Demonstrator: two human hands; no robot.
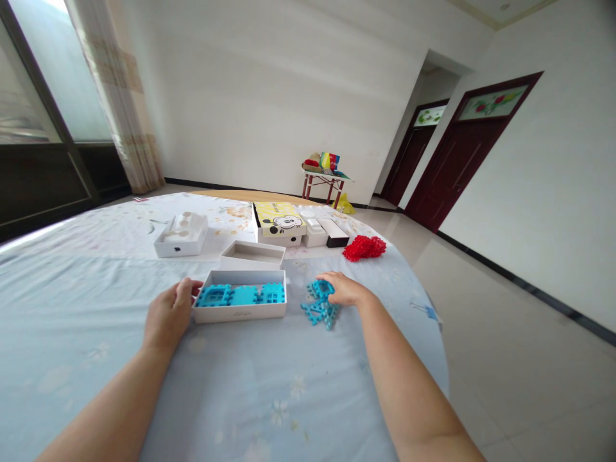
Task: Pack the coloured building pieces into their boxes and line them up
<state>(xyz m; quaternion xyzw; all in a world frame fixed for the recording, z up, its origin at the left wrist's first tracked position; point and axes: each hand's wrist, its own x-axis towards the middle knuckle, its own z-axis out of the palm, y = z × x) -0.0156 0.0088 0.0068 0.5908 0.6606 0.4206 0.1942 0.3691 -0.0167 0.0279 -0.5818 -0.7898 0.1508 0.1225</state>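
Observation:
A white shallow box (239,312) lies in front of me on the pale blue tablecloth (72,333), with several blue toothed plastic blocks (240,295) inside. My left hand (169,314) rests against the box's left end, fingers curled on its corner. To the right of the box my right hand (342,289) lies on a loose pile of blue blocks (320,307), fingers closed over some of them.
Behind the box stands an empty white lid (252,255). Farther back are a white box (181,235), a yellow cartoon box (279,221), small white and black boxes (326,232) and a heap of red blocks (364,247). The table's round edge drops off at right.

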